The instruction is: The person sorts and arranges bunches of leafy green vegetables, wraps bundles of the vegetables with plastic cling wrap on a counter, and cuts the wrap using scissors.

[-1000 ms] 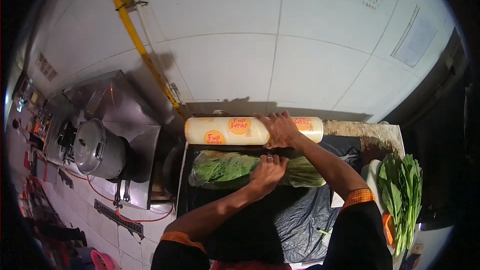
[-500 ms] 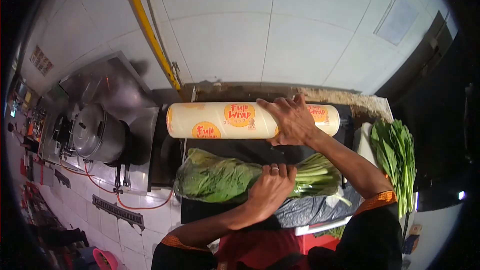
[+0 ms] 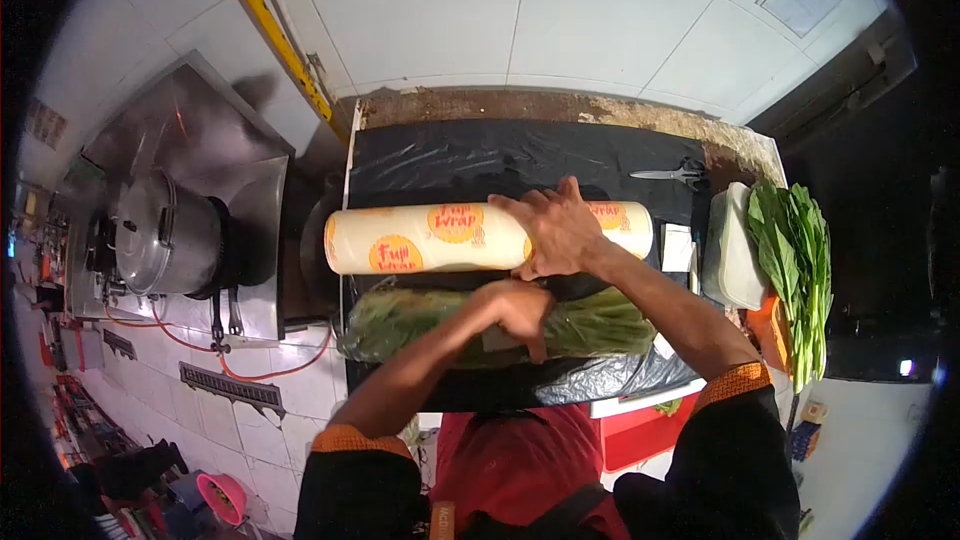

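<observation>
A large roll of Fujii Wrap plastic film (image 3: 375, 240) lies crosswise on the black-covered table. My right hand (image 3: 560, 232) grips it from above, right of its middle, with the fingers over the far side and the thumb on the near side. In front of the roll and along it lies a bundle of leafy greens (image 3: 610, 325) in clear film, leaves to the left and stalks to the right. My left hand (image 3: 520, 312) is on the middle of this bundle, its fingers curled and slightly blurred. The far side of the bundle is partly hidden by that hand.
Scissors (image 3: 672, 174) lie behind the roll on the black plastic sheet (image 3: 480, 155). To the right are a white container (image 3: 735, 250) and loose leafy greens (image 3: 795, 270). A lidded pot (image 3: 165, 235) stands on a stove at left. Below the table's front edge is a red crate (image 3: 640, 440).
The wrapped bundle is nearer the roll and looks narrower. My left hand has moved up with it and turned. The right hand remains on the roll. The view has shifted, showing the scissors.
</observation>
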`<action>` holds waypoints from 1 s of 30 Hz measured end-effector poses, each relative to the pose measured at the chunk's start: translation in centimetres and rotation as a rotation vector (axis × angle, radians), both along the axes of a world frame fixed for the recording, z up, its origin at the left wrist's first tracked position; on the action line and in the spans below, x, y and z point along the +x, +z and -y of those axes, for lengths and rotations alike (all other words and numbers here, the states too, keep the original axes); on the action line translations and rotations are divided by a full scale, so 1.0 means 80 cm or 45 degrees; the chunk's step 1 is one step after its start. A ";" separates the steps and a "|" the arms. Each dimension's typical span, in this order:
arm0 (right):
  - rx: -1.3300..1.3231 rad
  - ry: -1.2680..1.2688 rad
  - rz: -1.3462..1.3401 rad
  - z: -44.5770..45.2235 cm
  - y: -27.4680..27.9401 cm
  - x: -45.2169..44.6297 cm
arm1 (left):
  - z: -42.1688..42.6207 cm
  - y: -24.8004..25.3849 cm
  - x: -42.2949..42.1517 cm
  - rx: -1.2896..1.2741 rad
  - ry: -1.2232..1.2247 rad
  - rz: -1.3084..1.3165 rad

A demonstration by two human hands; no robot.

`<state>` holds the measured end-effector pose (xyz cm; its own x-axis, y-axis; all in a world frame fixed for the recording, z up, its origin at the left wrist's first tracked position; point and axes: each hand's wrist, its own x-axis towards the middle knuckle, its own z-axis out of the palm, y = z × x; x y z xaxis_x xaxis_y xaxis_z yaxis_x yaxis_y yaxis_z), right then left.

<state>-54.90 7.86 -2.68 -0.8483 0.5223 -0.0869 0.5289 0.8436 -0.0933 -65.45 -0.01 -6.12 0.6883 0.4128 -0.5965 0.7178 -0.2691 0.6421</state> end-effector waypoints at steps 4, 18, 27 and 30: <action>0.086 -0.028 -0.120 -0.002 -0.001 0.006 | -0.020 0.004 -0.011 -0.179 0.044 0.166; 0.223 -0.146 -0.281 -0.010 -0.015 0.010 | 0.058 0.031 -0.023 0.891 0.344 -0.124; 0.279 -0.232 -0.259 -0.009 -0.026 -0.003 | -0.003 -0.006 -0.035 0.240 0.125 0.151; 0.246 -0.214 -0.314 -0.017 -0.028 -0.001 | 0.008 0.045 -0.022 0.354 0.014 0.019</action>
<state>-54.97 9.24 -4.88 -0.7321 0.6434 0.2237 0.6435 0.7610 -0.0825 -67.19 -0.69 -2.53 0.6911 0.5664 -0.4491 0.7124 -0.4289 0.5554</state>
